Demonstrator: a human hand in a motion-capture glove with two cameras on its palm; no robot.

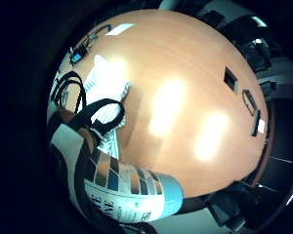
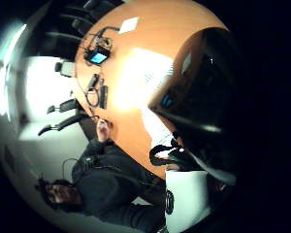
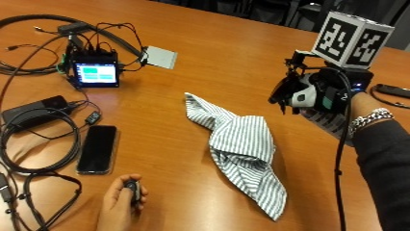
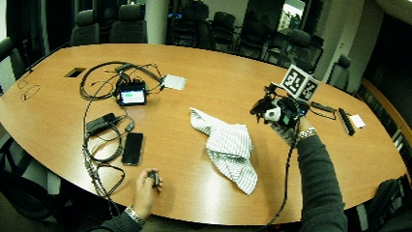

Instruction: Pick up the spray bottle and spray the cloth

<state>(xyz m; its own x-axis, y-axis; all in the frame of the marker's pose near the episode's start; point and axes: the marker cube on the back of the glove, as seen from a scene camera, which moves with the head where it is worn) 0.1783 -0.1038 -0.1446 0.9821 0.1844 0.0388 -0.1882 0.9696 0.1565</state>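
Observation:
A striped grey-and-white cloth (image 3: 240,142) lies crumpled on the wooden table (image 3: 243,53), near its middle. My gloved right hand (image 3: 330,94) hovers to the cloth's right, above the table. It grips a spray bottle (image 3: 323,122) whose checked body shows below the hand. The bottle's black nozzle (image 3: 282,94) points toward the cloth. In the little finger side palm view the bottle's labelled body (image 1: 132,195) lies close against the palm, with the cloth (image 1: 107,87) beyond it. The thumb side palm view shows the bottle's dark head (image 2: 203,87) in front of the cloth (image 2: 150,77).
A phone (image 3: 97,148), a small screen device (image 3: 95,73), a black box and several cables lie at the table's left. A white card (image 3: 159,57) sits beyond the cloth. The bare left hand (image 3: 121,199) holds a small black object near the front edge. Black items (image 4: 334,112) lie beyond my right hand.

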